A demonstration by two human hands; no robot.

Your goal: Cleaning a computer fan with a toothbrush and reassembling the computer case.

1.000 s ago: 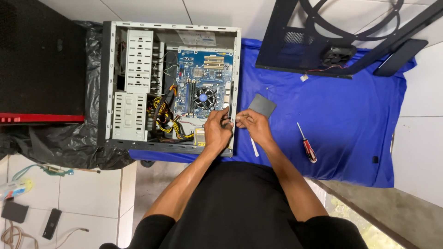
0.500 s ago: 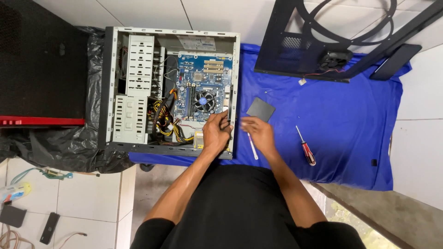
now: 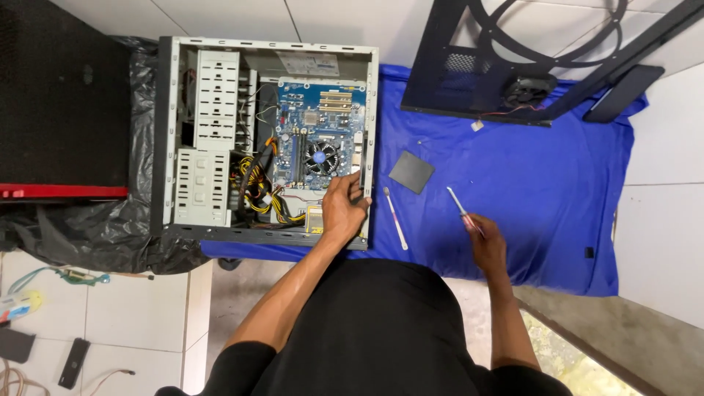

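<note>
The open PC case (image 3: 268, 136) lies on its side, its near end on the blue cloth (image 3: 557, 169), and serves as the landmark here. The left hand (image 3: 343, 209) rests at the case's near right corner, fingers curled over the right wall's edge and thumb toward the blue motherboard (image 3: 315, 139); it grips the rim and holds nothing loose. Inside, left of that hand, yellow and black cables (image 3: 260, 187) crowd the floor of the case, and the round cooler fan (image 3: 321, 156) sits just beyond the fingertips, so room within is tight.

Right of the case, the right hand (image 3: 485, 242) is closed on the red handle of a screwdriver (image 3: 462, 211), whose shaft points up and away over the cloth. Between that hand and the case wall lies a slim white tool (image 3: 394, 218), just beside the wall and clear of both hands. A dark square plate (image 3: 411, 171) lies flat a little farther right and away from the case's wall, touching nothing.

Beyond it, the black side panel (image 3: 513, 66) with its small fan (image 3: 529, 86) sits tilted along the cloth's far edge. The cloth's right stretch is open. Left of the case, a black bag (image 3: 88, 235) bunches against its wall.
</note>
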